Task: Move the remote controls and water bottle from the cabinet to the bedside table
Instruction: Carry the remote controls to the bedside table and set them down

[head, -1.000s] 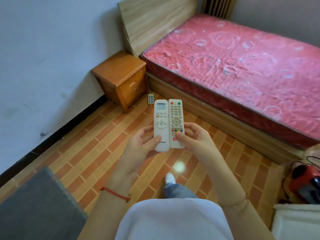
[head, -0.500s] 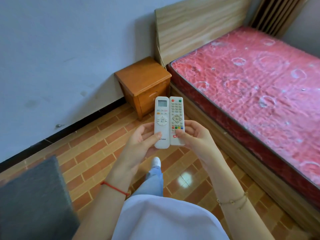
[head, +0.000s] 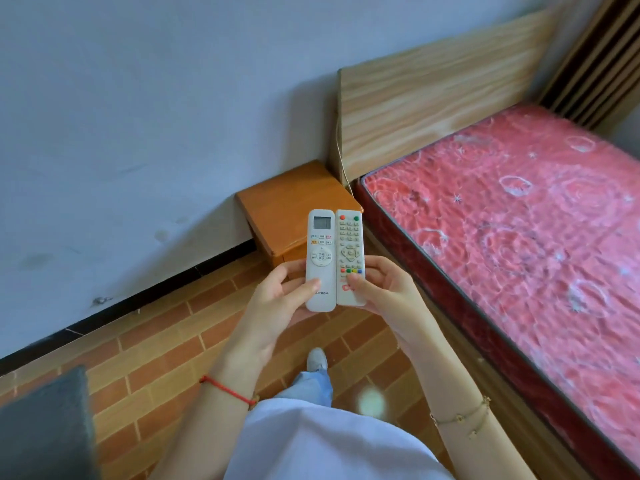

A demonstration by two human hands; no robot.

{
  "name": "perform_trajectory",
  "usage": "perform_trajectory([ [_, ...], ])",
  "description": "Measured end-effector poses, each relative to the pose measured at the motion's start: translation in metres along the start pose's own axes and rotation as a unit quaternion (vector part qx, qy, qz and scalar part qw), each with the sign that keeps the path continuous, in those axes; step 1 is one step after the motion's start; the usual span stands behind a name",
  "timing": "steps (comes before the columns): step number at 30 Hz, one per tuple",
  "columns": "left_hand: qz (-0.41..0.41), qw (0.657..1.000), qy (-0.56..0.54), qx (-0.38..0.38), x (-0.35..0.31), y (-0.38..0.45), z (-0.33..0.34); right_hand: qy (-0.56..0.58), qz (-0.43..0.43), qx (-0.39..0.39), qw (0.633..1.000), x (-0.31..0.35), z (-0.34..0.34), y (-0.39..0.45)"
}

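Observation:
I hold two white remotes side by side in front of me. The air-conditioner remote (head: 321,251), with a small screen on top, is gripped by my left hand (head: 277,299), thumb on its lower face. The TV remote (head: 349,251), with coloured buttons, is gripped by my right hand (head: 384,289). Just beyond them stands the low orange wooden bedside table (head: 284,202), its top bare, wedged between the wall and the bed. No water bottle and no cabinet are in view.
The bed with a red plastic-wrapped mattress (head: 519,244) and a light wood headboard (head: 433,84) fills the right side. A grey wall (head: 138,116) runs along the left. A dark grey surface (head: 41,431) sits at the lower left. The floor is brick-patterned tile (head: 156,358).
The view has closed in on the bedside table, which now sits right behind the remotes. Both hands keep the same grip on the two remotes.

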State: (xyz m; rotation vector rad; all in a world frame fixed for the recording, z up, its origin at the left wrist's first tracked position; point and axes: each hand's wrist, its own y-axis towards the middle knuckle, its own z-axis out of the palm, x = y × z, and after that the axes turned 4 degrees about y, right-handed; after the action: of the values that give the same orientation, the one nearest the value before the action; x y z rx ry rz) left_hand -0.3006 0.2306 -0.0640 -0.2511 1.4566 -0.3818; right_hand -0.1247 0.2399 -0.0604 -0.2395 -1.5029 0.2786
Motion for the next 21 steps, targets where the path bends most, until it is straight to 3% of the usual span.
perform_trajectory([
  [9,-0.015,0.999,0.005,-0.041,-0.067,0.136,-0.028,-0.012,0.022,0.025,0.999,0.056,0.021,0.155],
  [21,-0.055,0.984,-0.085,-0.145,-0.095,0.267,-0.060,-0.072,0.072,0.107,0.989,0.078,0.047,0.321],
])
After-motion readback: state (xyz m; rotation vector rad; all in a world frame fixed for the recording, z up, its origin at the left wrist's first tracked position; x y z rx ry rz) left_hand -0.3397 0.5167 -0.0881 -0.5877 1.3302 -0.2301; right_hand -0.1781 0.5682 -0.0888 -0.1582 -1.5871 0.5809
